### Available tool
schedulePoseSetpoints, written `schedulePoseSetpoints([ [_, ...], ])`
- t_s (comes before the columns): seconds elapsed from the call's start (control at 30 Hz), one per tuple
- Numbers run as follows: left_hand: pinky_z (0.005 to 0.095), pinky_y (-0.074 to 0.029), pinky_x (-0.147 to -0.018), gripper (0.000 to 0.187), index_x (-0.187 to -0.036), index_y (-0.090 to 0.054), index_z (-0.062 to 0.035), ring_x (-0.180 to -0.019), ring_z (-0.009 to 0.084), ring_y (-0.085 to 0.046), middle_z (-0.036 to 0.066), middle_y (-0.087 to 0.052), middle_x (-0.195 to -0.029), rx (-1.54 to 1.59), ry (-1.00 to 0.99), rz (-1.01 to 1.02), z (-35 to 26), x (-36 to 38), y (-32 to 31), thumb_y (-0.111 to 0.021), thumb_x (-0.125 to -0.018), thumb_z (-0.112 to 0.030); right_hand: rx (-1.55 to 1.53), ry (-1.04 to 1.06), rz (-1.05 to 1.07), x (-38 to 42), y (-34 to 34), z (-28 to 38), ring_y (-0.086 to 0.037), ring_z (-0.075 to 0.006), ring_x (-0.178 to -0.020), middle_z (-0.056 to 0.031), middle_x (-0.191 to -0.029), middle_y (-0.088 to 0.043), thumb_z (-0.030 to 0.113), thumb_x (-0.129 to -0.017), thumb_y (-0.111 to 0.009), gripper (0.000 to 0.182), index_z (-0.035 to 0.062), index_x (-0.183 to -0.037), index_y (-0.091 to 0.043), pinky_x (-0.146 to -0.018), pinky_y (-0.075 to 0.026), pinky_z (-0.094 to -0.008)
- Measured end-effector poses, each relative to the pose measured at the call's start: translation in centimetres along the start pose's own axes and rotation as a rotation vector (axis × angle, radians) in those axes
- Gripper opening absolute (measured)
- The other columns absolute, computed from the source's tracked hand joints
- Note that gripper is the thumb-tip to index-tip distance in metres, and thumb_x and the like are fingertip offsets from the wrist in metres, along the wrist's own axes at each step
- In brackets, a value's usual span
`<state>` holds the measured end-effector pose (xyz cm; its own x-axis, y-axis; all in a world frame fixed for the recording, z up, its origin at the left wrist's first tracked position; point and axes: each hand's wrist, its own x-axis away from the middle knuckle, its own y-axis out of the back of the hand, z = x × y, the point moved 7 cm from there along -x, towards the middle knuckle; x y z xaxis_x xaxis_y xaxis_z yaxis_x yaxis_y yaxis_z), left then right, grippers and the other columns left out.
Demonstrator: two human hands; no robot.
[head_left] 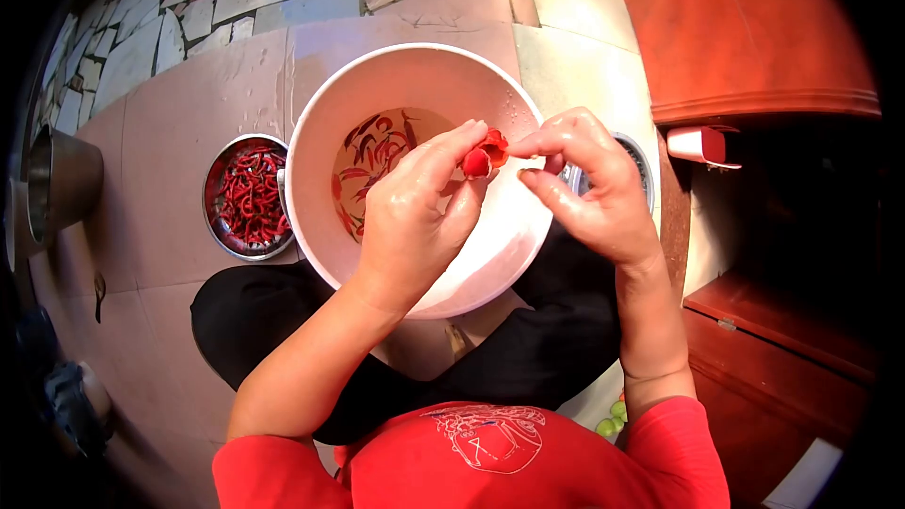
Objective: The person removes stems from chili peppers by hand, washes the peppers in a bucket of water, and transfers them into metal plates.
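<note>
A large pale plastic basin (330, 94) sits in front of my body, with water and several red chili peppers (380, 146) in its bottom. Above its right half, my left hand (415, 198) grips a red chili pepper (478, 164), which shows an opened, hollow end between thumb and fingers. My right hand (599, 188) is at the basin's right side, wet, its index fingertip right at the pepper's edge. Its thumb stays apart from the index finger, with nothing visible between them.
Left of the basin stands a metal bowl (250, 196) full of red chilies. A metal dish (641, 165) is partly hidden behind my right hand. Red wooden furniture (754, 28) borders the right side; a metal pot (66, 179) stands far left on the tiled floor (179, 207).
</note>
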<state>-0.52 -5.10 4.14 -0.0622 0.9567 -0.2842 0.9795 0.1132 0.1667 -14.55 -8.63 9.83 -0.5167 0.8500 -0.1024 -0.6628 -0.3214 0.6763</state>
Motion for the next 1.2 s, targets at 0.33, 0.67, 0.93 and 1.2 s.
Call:
schedulePoseSetpoints([
  [0.33, 0.028, -0.052, -0.066, 0.02, -0.109, -0.056, -0.0015, -0.081, 0.0208, -0.066, 0.015, -0.065, -0.094, 0.286, 0.339, 0.169, 1.6, 0.2, -2.0, -0.055, -0.091, -0.011, 0.273, 0.211, -0.054, 0.4, -2.4, -0.8, -0.06, -0.0253, -0.075, -0.0067, -0.084, -0.058, 0.009, -0.068, -0.07, 0.025, 0.0085, -0.093, -0.065, -0.065, -0.05, -0.0349],
  [0.67, 0.0385, -0.047, -0.072, 0.037, -0.104, -0.054, 0.0006, -0.078, 0.0316, -0.062, 0.02, -0.063, -0.084, 0.159, 0.415, 0.204, 3.9, 0.1, -2.7, -0.04, -0.097, -0.033, -0.092, -0.068, 0.216, 0.6, -6.7, -3.5, -0.063, -0.0312, -0.075, -0.0136, -0.085, -0.066, 0.015, -0.079, -0.064, 0.02, 0.0075, -0.097, -0.062, -0.067, -0.05, -0.0362],
  [0.93, 0.0243, -0.047, -0.071, 0.04, -0.115, -0.055, -0.0003, -0.079, 0.0099, -0.056, 0.006, -0.059, -0.089, 0.162, 0.497, 0.277, 10.0, -0.4, -3.8, -0.034, -0.1, -0.032, -0.251, -0.051, 0.245, -1.2, -9.5, -6.0, -0.064, -0.0319, -0.072, -0.0183, -0.082, -0.065, 0.018, -0.081, -0.063, 0.027, -0.0045, -0.094, -0.054, -0.065, -0.05, -0.0389],
  [1.2, 0.0297, -0.04, -0.041, 0.01, -0.09, -0.051, -0.0036, -0.046, 0.0154, -0.051, 0.008, -0.053, -0.068, 0.035, 1.114, 0.53, 27.0, 6.4, -8.1, -0.054, -0.089, -0.013, 0.478, -0.499, 0.803, -3.0, -15.7, -24.5, -0.064, -0.028, -0.085, -0.0109, -0.094, -0.068, 0.018, -0.074, -0.067, 0.017, 0.0084, -0.087, -0.071, -0.075, -0.05, -0.0377],
])
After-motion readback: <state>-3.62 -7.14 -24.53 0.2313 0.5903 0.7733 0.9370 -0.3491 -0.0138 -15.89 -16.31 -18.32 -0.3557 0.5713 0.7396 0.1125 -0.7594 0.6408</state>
